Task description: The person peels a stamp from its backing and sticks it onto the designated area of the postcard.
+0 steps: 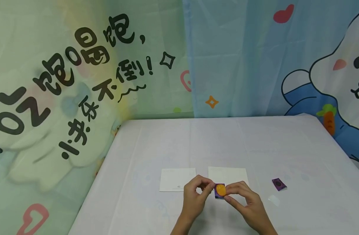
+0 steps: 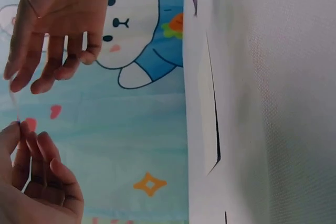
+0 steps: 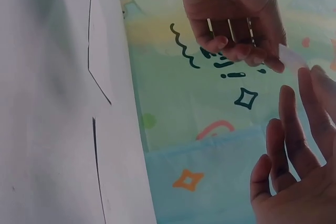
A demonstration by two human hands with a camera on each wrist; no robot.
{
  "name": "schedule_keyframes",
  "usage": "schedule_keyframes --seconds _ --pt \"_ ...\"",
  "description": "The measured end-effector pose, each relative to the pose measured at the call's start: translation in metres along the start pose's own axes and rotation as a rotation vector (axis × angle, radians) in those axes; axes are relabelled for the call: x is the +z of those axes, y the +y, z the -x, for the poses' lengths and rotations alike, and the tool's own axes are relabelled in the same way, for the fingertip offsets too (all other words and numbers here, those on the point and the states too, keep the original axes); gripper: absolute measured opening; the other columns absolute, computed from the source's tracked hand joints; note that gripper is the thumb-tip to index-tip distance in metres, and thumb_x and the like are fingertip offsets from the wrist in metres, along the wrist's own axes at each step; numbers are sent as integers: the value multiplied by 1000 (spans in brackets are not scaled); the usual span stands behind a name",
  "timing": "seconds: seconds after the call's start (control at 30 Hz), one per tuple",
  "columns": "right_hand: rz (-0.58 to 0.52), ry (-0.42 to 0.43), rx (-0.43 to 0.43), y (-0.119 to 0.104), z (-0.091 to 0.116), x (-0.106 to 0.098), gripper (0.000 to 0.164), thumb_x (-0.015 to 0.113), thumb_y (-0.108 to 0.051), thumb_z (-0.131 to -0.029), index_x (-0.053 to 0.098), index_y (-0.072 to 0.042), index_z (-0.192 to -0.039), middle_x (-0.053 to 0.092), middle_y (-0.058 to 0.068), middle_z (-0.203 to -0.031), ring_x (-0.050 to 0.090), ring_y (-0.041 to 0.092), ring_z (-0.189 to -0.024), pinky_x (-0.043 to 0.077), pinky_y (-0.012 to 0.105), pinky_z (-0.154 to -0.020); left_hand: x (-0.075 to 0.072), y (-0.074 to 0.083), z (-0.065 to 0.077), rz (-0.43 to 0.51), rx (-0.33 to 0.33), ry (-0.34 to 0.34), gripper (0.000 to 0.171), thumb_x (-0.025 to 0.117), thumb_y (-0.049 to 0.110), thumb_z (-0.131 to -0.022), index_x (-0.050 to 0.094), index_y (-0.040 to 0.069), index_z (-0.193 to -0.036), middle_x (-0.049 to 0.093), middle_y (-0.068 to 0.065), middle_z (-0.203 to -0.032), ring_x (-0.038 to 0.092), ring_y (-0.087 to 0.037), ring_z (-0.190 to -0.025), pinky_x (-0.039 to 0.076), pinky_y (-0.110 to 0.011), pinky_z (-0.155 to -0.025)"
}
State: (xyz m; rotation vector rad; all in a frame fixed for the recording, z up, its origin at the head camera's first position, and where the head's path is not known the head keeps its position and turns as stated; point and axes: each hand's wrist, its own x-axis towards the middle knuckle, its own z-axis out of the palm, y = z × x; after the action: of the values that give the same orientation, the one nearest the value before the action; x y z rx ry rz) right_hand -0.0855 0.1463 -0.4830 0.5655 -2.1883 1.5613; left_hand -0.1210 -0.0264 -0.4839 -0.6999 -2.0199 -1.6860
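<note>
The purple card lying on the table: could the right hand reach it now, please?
Probably yes: nothing tall blocks the right hand from the lying card, though it may first need to release the held card.

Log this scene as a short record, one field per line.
held: small purple-and-orange piece, raised above the white table
left hand: pinches its left edge
right hand: pinches its right edge
cards: left white card, right white card, both partly hidden
right side: dark purple piece, with a translucent scrap nearer the person

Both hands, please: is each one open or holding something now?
Left hand: holding the purple-and-orange piece by its left edge.
Right hand: holding its right edge.
</note>
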Motion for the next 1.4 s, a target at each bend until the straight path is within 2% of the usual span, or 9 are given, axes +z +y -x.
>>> schedule_keyframes --seconds 0.2,0.3,0.57,0.67,0.8,0.97,1.07,1.27,1.4 --pt "-122 -5 53 1 2 8 27 64 14 -77 68 -8 -90 64 5 -92 53 12 -90 37 15 -85 -7 23 -5 152 -202 -24 8 63 1 -86 64 -1 -78 58 -12 -72 55 -5 -63 50 -25 -58" --pt "-144 11 64 1 2 11 26 62 16 -78 69 -7 -90 64 6 -91 52 12 -88 38 16 -83 -10 26 -6 195 -288 -37 10 62 2 -87 64 -3 -79 58 -16 -75 56 -6 -65 51 -26 -62" --pt "-112 19 103 2 -1 16 22 64 10 -80 66 -10 -86 64 3 -88 52 10 -85 39 22 -71 -16 22 -6 233 -359 -38 11 60 1 -87 63 -6 -80 58 -20 -77 56 -6 -65 49 -24 -64" --pt "-117 9 114 4 -4 19 19 64 8 -80 63 -10 -85 63 4 -87 52 10 -85 37 24 -70 -17 12 -4 222 -384 -22 10 61 2 -87 64 -5 -81 59 -19 -78 56 -6 -66 49 -24 -64" --pt "-60 45 183 6 -9 29 13 68 0 -81 65 -13 -83 63 0 -81 51 10 -80 35 27 -69 -21 -8 -2 157 -368 10 8 64 7 -86 67 3 -81 61 -9 -78 57 -8 -66 48 -24 -63" --pt "1 101 321 9 -21 50 4 71 -14 -81 68 -15 -80 61 -6 -74 51 10 -74 35 30 -68 -34 -28 -11 -43 -257 41 10 67 19 -86 69 11 -80 62 4 -76 55 -8 -68 46 -23 -60" --pt "39 118 380 13 -31 61 7 72 -21 -81 69 -14 -80 60 -7 -70 50 11 -71 35 31 -67 -43 -39 -21 -148 -198 38 15 67 26 -86 69 12 -80 62 6 -76 55 -8 -69 44 -22 -57" --pt "132 127 440 28 -49 83 15 73 -28 -80 71 -13 -78 55 -6 -65 46 12 -65 33 24 -54 -57 -67 -38 -289 -149 31 16 68 27 -83 70 12 -78 61 6 -74 56 -6 -67 42 -20 -54" --pt "162 128 447 36 -56 96 17 73 -27 -79 71 -10 -77 51 -4 -61 42 12 -60 32 23 -49 -63 -83 -42 -346 -155 32 14 71 26 -81 70 13 -76 61 6 -73 58 -7 -67 44 -21 -56"
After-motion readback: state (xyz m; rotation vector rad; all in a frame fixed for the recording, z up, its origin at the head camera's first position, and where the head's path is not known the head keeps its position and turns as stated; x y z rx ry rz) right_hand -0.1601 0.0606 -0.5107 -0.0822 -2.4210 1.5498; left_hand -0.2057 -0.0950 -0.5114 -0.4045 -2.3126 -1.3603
